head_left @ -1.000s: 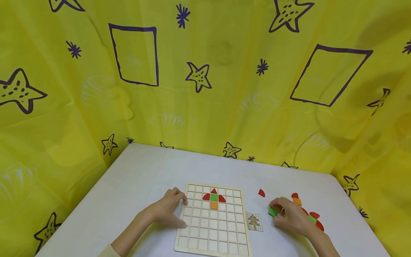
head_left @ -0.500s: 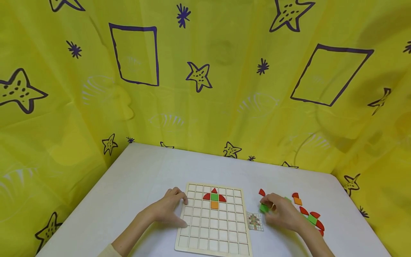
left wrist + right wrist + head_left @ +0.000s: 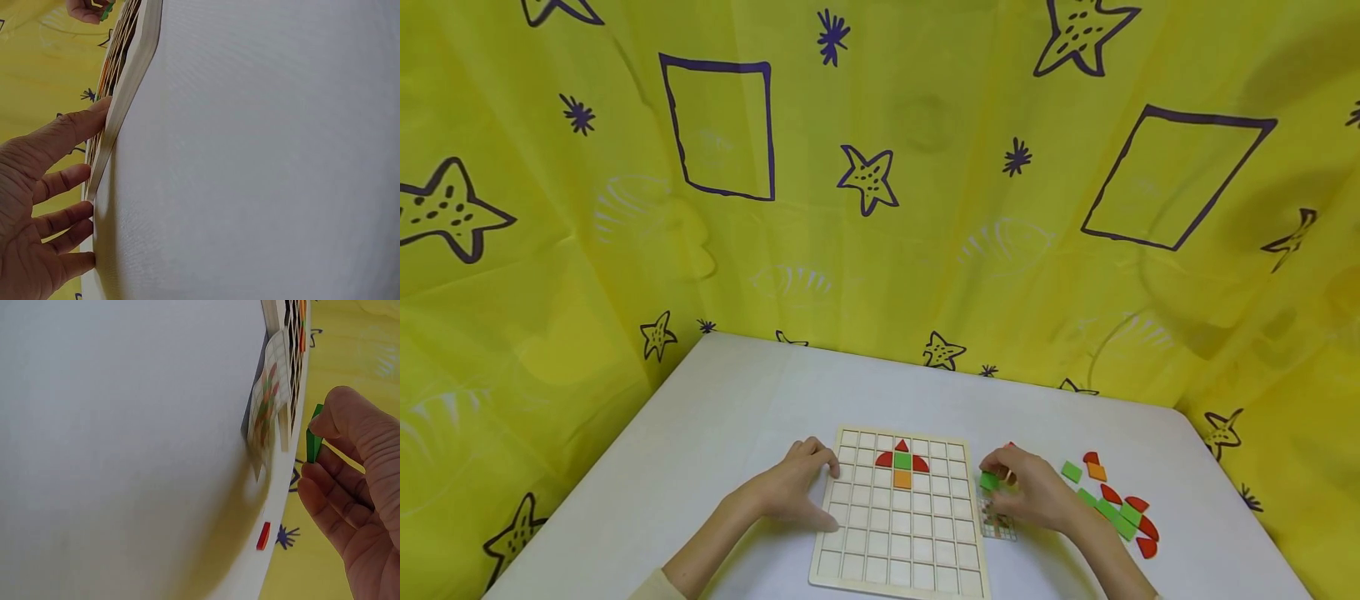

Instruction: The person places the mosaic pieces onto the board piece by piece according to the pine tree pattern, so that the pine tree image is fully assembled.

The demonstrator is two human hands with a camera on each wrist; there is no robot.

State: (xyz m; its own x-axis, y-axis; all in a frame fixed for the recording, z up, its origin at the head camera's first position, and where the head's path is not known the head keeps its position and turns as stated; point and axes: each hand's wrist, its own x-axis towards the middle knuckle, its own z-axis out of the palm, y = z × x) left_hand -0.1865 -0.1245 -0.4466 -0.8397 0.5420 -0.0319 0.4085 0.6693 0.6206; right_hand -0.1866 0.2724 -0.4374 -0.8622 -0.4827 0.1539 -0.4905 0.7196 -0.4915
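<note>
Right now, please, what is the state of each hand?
Left hand: open, touching the edge of the board.
Right hand: closed, pinching one green piece.

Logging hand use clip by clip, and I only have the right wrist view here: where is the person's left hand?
Observer: The left hand is at the left edge of the grid board, its thumb and index finger apart.

Operator: My view misses the area right of the grid board too. Is anything orange lying there?

Observer: Yes, an orange piece lies on the table there, next to a red piece.
</note>
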